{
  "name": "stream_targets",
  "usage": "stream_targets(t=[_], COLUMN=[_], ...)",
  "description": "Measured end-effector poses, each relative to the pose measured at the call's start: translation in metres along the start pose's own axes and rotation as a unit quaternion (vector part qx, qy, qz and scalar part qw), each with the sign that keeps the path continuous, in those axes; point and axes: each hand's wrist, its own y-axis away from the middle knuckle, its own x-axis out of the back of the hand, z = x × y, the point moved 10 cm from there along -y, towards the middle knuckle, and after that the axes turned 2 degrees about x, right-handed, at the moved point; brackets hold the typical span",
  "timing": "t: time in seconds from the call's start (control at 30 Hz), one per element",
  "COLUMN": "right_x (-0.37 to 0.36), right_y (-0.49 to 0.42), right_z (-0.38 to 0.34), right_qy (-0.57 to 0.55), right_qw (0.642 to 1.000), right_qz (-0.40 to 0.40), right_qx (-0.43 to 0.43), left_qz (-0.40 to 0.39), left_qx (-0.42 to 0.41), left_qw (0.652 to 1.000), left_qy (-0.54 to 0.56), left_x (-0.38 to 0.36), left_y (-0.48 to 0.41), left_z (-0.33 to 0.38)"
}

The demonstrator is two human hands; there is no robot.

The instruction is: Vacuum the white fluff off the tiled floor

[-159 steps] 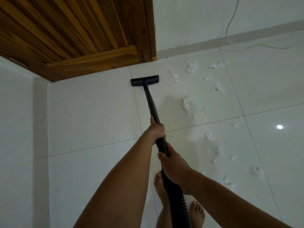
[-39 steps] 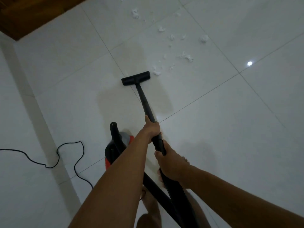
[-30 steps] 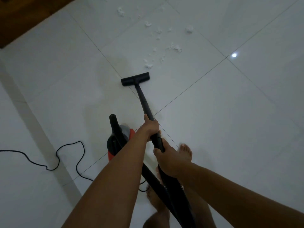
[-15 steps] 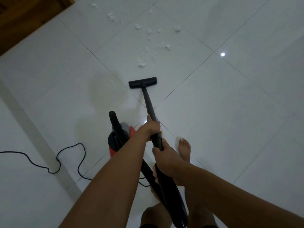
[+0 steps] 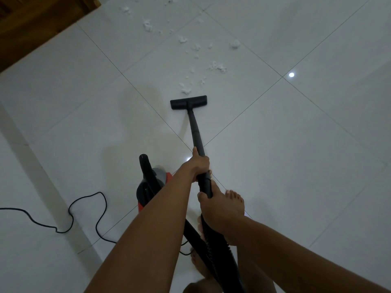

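1. step in hand: mid-sweep; nozzle point(image 5: 188, 102) sits flat on the tiled floor point(image 5: 296, 166), with its front edge touching or just short of the nearest clump of white fluff point(image 5: 185, 89); cannot tell which;
2. left hand point(image 5: 198, 164) is wrapped around the wand point(image 5: 195, 130), higher up the tube; right hand point(image 5: 220, 208) is closed around the lower grip where the ribbed hose point(image 5: 213, 248) starts; both are full grips, no fingers spread;
3. fluff location: a scattered trail running from just ahead of the nozzle up and away toward the wooden door point(image 5: 31, 24); 1 bigger tuft lies off to the right point(image 5: 234, 44), more sits near the top edge point(image 5: 147, 25); tiles on the near side of the nozzle look clean;
4. progress, by my read: partial; a good share of the trail is not yet picked up;
5. canister point(image 5: 151, 185), red and black, sits just left of the arms; power cord point(image 5: 88, 210) loops on the floor to the left, well clear of the nozzle path;
6. next move calls for: a push straight forward through the near clump, nozzle kept flat; then angle right for the outlying tuft;
7. risk: hose slack and canister behind; a long reach may need the canister pulled along; bare feet point(image 5: 233, 199) are close to the hose.
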Motion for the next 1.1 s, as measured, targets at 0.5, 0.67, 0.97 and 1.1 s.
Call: stream_targets(t=[0.5, 0.67, 0.97, 1.1], right_x=[0.019, 0.018, 0.025, 0.028], right_y=[-0.06, -0.074, -0.1, -0.108], right_z=[-0.019, -0.023, -0.04, -0.044], right_qy=[0.003, -0.049, -0.053, -0.065], right_qw=[0.999, 0.997, 0.996, 0.994], right_qz=[-0.033, -0.056, -0.065, -0.07], right_qx=[-0.007, -0.03, -0.034, -0.045], left_qz=[0.01, 0.012, 0.014, 0.016], left_qx=[0.007, 0.013, 0.005, 0.003], left_qw=[1.0, 1.0, 0.999, 0.999], left_qy=[0.018, 0.023, 0.036, 0.033], left_x=[0.004, 0.007, 0.015, 0.018], left_y=[-0.028, -0.038, -0.056, -0.06], left_z=[0.061, 0.075, 0.104, 0.113])
